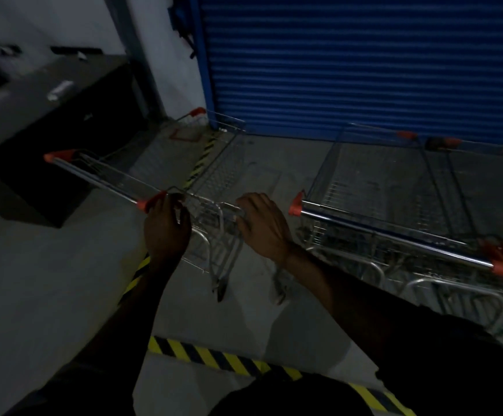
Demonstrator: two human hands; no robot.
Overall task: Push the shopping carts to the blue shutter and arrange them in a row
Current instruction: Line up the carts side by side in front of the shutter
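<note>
**Layout.** Blue corrugated roller shutter [364, 70] at 12 o'clock. Silver wire shopping cart [223, 175] before it at 11 o'clock, with the left hand [166, 226] and right hand [262, 223] gripping its near end. Second wire cart [379, 181] beside it at 2 o'clock. Dark box-shaped counter [49, 130] at 10 o'clock. Yellow-and-black striped floor tape [214, 357] at 6 o'clock.

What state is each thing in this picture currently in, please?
shutter: rolled down, closed.
left cart: empty, held, angled toward the shutter.
right carts: empty, standing by the shutter, untouched.
left grip: curled on the left cart at its handle end.
right grip: curled on the left cart's wire rim.
</note>
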